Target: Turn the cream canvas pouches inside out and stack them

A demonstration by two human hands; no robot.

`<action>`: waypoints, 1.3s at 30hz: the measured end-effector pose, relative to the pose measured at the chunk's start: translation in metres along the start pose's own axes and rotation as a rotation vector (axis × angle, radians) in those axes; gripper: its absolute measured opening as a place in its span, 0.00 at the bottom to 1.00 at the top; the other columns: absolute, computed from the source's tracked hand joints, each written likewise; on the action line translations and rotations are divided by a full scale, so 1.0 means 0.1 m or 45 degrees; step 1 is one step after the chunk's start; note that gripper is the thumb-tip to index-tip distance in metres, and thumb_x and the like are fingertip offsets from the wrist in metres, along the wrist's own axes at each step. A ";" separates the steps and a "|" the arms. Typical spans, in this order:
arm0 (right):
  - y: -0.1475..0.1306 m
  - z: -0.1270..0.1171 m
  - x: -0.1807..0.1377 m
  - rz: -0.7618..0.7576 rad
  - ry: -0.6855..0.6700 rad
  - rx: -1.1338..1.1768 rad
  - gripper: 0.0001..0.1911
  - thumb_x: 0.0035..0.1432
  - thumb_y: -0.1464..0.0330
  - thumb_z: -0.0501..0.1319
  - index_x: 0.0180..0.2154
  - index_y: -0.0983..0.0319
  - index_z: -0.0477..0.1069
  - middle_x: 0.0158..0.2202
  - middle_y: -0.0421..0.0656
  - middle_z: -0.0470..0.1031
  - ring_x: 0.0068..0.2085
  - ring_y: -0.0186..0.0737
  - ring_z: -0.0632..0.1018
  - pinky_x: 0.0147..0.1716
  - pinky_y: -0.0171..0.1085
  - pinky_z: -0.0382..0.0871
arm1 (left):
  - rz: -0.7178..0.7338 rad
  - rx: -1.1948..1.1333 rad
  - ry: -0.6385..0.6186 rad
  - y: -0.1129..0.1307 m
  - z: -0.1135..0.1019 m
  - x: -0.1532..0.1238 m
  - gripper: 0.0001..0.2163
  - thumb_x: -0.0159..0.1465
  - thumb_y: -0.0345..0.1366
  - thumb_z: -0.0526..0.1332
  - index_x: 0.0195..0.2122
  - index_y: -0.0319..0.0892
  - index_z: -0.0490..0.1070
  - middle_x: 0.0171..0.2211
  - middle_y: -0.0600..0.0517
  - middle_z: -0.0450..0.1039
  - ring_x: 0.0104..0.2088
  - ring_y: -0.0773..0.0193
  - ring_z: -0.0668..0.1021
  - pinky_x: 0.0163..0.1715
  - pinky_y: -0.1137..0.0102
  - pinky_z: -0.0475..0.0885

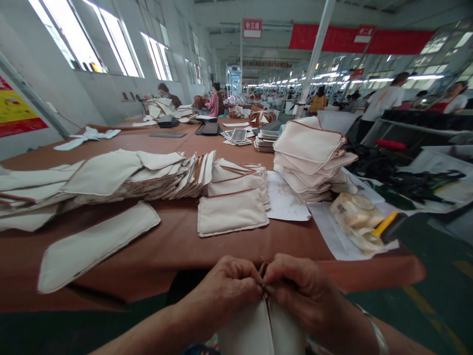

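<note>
Hands meet low in front of the body, knuckles up and fingertips pressed together. The left hand (227, 291) is closed in a pinch on the top edge of a cream pouch (254, 333). The right hand (299, 291) is closed the same way on that edge, just beside it, so the two thumbs nearly touch. The pouch hangs down from the fingers, below the hands and close to the body, with a brown-trimmed seam running down its middle. What the fingertips grip at the seam's top is too small to make out. A bangle (377, 333) sits on the right wrist.

Just beyond the hands runs the near edge of a brown table (177, 246). Straight ahead of the hands, a loose pouch (232, 213) lies flat on it, with more folded ones piled behind. Ahead and to the left lies a long strip (96, 244) of cream cloth, and past that a slumped row (148, 175) of cream pieces stretches off to the left. Ahead and to the right stands a tall stack (310, 158) of trimmed pouches, with a paper sheet (286, 202) at its foot. Nearer the right hand, a plastic bag (356, 214) rests by the table's corner with a yellow-handled tool (386, 224) touching it. Far beyond the hands, other people work at the table's far end.
</note>
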State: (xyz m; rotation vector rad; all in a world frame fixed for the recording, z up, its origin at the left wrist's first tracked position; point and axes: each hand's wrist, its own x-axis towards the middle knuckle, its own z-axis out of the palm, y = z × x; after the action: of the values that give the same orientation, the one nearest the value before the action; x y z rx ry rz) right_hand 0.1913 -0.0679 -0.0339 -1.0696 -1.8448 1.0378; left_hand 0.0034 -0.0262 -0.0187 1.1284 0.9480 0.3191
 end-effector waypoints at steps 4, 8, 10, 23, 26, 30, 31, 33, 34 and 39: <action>0.03 -0.02 -0.06 -0.317 -0.036 -0.412 0.10 0.63 0.74 0.52 0.30 0.63 0.69 0.26 0.41 0.66 0.26 0.33 0.66 0.24 0.32 0.57 | -0.054 -0.174 0.006 -0.08 0.01 -0.04 0.06 0.46 0.32 0.62 0.25 0.36 0.72 0.18 0.57 0.63 0.18 0.73 0.59 0.19 0.76 0.52; 0.08 -0.05 -0.10 -0.461 -0.091 -0.650 0.08 0.62 0.74 0.54 0.32 0.62 0.70 0.26 0.41 0.65 0.26 0.34 0.63 0.23 0.33 0.51 | -0.057 -0.209 -0.111 -0.12 -0.02 -0.05 0.12 0.51 0.40 0.67 0.28 0.36 0.71 0.20 0.55 0.65 0.19 0.72 0.62 0.19 0.76 0.54; 0.07 -0.06 -0.10 -0.516 -0.092 -0.712 0.07 0.62 0.74 0.54 0.33 0.62 0.70 0.27 0.41 0.65 0.26 0.34 0.63 0.23 0.34 0.51 | -0.026 -0.199 -0.156 -0.13 -0.04 -0.04 0.16 0.53 0.46 0.68 0.28 0.37 0.69 0.21 0.55 0.64 0.19 0.73 0.62 0.19 0.77 0.55; -0.14 -0.22 -0.04 0.354 -0.222 0.417 0.23 0.68 0.55 0.47 0.33 0.65 0.69 0.27 0.39 0.63 0.25 0.31 0.60 0.22 0.31 0.53 | 0.294 0.394 -0.285 0.10 -0.18 -0.13 0.17 0.63 0.47 0.60 0.30 0.35 0.69 0.24 0.56 0.60 0.23 0.73 0.60 0.20 0.77 0.53; -0.18 -0.28 0.04 0.350 -0.380 0.438 0.24 0.66 0.53 0.51 0.28 0.65 0.68 0.26 0.38 0.59 0.25 0.30 0.57 0.22 0.31 0.51 | 0.420 0.518 -0.236 0.16 -0.17 -0.14 0.15 0.64 0.44 0.59 0.29 0.35 0.70 0.26 0.54 0.64 0.26 0.70 0.63 0.23 0.76 0.57; -0.18 -0.28 0.03 0.281 -0.449 0.375 0.17 0.63 0.58 0.56 0.28 0.64 0.66 0.26 0.37 0.60 0.26 0.30 0.58 0.22 0.29 0.52 | 0.480 0.582 -0.211 0.20 -0.14 -0.17 0.14 0.64 0.42 0.60 0.28 0.35 0.70 0.25 0.54 0.65 0.25 0.70 0.64 0.23 0.76 0.59; -0.16 -0.27 0.02 0.241 -0.435 0.314 0.15 0.63 0.61 0.56 0.28 0.64 0.65 0.27 0.37 0.61 0.26 0.30 0.59 0.23 0.30 0.53 | 0.484 0.583 -0.199 0.21 -0.13 -0.18 0.14 0.64 0.42 0.60 0.28 0.35 0.71 0.25 0.54 0.65 0.25 0.70 0.65 0.24 0.77 0.59; -0.12 -0.27 0.00 0.144 -0.389 0.180 0.12 0.61 0.65 0.57 0.27 0.63 0.63 0.26 0.37 0.62 0.26 0.30 0.61 0.24 0.30 0.55 | 0.499 0.574 -0.172 0.21 -0.12 -0.18 0.13 0.63 0.40 0.61 0.28 0.35 0.71 0.24 0.54 0.65 0.25 0.70 0.65 0.24 0.77 0.60; -0.11 -0.28 0.00 0.100 -0.367 0.131 0.11 0.61 0.66 0.56 0.27 0.63 0.62 0.25 0.37 0.62 0.26 0.30 0.61 0.24 0.30 0.55 | 0.508 0.563 -0.160 0.21 -0.11 -0.18 0.13 0.63 0.40 0.61 0.27 0.35 0.71 0.24 0.55 0.65 0.25 0.70 0.65 0.24 0.77 0.60; -0.14 -0.37 0.07 0.068 -0.393 0.063 0.12 0.65 0.64 0.52 0.35 0.64 0.68 0.31 0.41 0.68 0.30 0.33 0.66 0.29 0.31 0.61 | 0.588 0.625 -0.099 0.18 -0.06 -0.13 0.11 0.63 0.38 0.61 0.27 0.36 0.70 0.24 0.55 0.65 0.24 0.71 0.65 0.25 0.78 0.60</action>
State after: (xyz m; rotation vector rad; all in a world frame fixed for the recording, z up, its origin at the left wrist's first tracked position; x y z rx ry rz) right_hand 0.2173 -0.0561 -0.0050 -0.9761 -2.0284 1.3339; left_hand -0.0049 -0.0233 0.0030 1.8041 0.7033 0.4232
